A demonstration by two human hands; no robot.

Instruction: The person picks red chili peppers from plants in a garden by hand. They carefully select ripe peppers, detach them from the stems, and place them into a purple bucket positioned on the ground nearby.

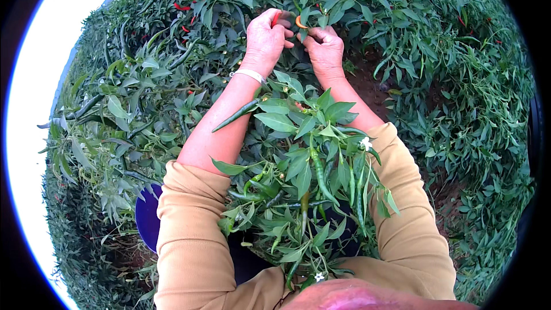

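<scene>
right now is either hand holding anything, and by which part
A red pepper shows at the left hand, its hold unclear; whether the right hand holds anything cannot be told.

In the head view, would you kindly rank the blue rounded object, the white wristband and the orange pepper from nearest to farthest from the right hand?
From the right hand:
1. Orange pepper: close by, just up and left.
2. White wristband: farther left, a little lower.
3. Blue rounded object: far to the lower left.
</scene>
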